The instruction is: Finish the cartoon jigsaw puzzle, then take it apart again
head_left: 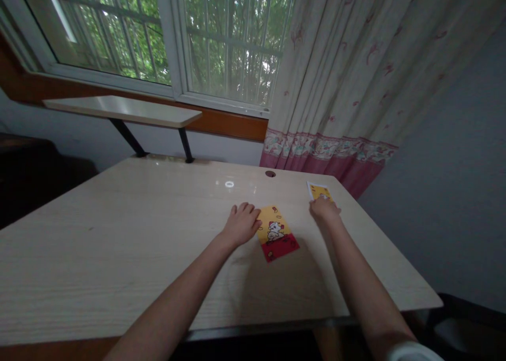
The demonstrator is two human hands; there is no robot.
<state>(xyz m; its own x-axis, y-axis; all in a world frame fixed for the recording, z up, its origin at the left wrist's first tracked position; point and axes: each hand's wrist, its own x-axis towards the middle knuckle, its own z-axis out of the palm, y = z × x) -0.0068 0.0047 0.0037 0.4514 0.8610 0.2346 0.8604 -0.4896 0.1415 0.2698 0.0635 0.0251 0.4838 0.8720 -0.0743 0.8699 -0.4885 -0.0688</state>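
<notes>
A flat yellow-and-red paper envelope [276, 237] with a cartoon animal lies at a slant on the table. My left hand [242, 224] rests at its upper left edge, fingers apart and fingertips touching the paper. Farther right, my right hand [326, 209] is on a second yellow envelope [318, 189], its fingers curled over the near part. That one has a white border along its far and left sides. Its lower half is hidden under my right hand, and the fingertips there do not show clearly.
The pale wood-grain table [118, 234] has a round cable hole [270, 174] near its back edge. A raised shelf [130, 109] on black brackets stands at the back left. Behind are a barred window [233, 39] and a patterned curtain [336, 103]. Light reflects off the tabletop.
</notes>
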